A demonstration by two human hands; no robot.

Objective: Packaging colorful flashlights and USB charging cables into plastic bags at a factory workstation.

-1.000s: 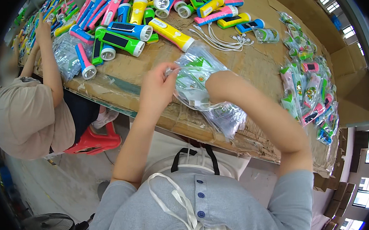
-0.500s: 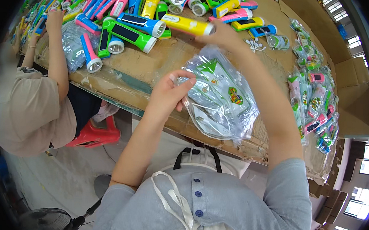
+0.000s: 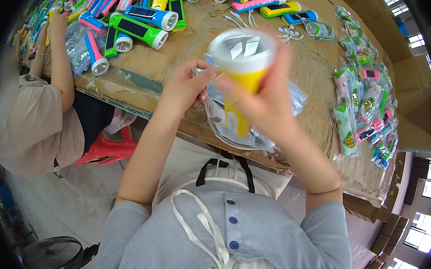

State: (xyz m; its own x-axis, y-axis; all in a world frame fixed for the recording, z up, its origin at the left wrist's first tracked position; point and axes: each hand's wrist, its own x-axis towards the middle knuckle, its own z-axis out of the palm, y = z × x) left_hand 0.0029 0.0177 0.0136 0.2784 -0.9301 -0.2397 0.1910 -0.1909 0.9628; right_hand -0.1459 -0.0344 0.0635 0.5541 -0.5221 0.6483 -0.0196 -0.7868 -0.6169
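Observation:
My right hand [image 3: 270, 101] is wrapped round a yellow flashlight [image 3: 252, 80] with a white-rimmed lens. It is held up lens end uppermost, a little blurred, its narrow end over the stack of clear plastic bags [image 3: 295, 97]. At the stack's left edge, my left hand [image 3: 186, 85] pinches the edge of a bag between thumb and fingers. The flashlight and my right hand hide much of the stack, including its printed green pattern. White cords [image 3: 225, 136] run along the near side of the bags.
Loose coloured flashlights [image 3: 143, 29] pile up at the far left of the cardboard-covered table [image 3: 181, 47]. White cables [image 3: 288, 34] lie beyond the bags. Bagged flashlights [image 3: 370, 103] heap at the right. A co-worker [image 3: 37, 117] sits at left on a red stool [image 3: 107, 149].
The yellow flashlight has come from the pile toward me, tipped lens up over the bags in my right hand. My left hand has shifted slightly up and left with the bag's edge.

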